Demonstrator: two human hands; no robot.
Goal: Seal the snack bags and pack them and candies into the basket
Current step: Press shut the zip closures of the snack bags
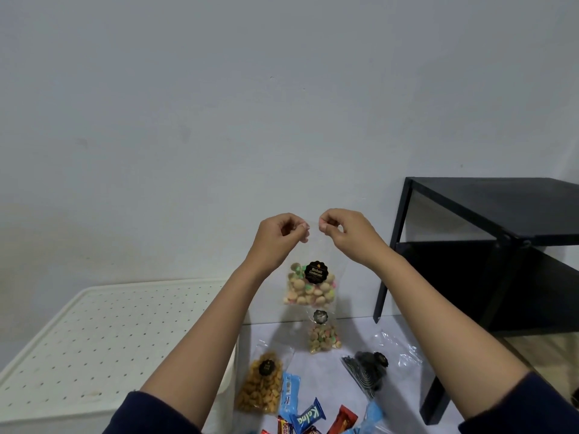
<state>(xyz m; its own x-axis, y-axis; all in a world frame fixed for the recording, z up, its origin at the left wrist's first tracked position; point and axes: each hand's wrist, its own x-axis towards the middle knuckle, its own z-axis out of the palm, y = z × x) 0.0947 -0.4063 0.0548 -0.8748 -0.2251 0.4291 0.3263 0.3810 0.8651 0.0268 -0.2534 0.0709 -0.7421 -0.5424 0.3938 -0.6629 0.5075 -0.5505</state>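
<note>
A clear snack bag point(310, 285) of pastel biscuits with a black round label hangs in the air in front of the wall. My left hand point(279, 238) pinches its top left corner and my right hand point(346, 233) pinches its top right corner. Below, on the pale floor, lie a second biscuit bag point(322, 336), a bag of orange-brown snacks point(261, 386), and a bag of dark snacks point(368, 371). Several wrapped candies point(308, 416) in blue and red wrappers lie at the bottom edge. No basket is in view.
A white perforated box lid point(103, 336) fills the lower left, beside my left forearm. A black shelf unit point(488, 245) stands on the right against the wall. An empty clear bag point(398, 349) lies near the dark snacks.
</note>
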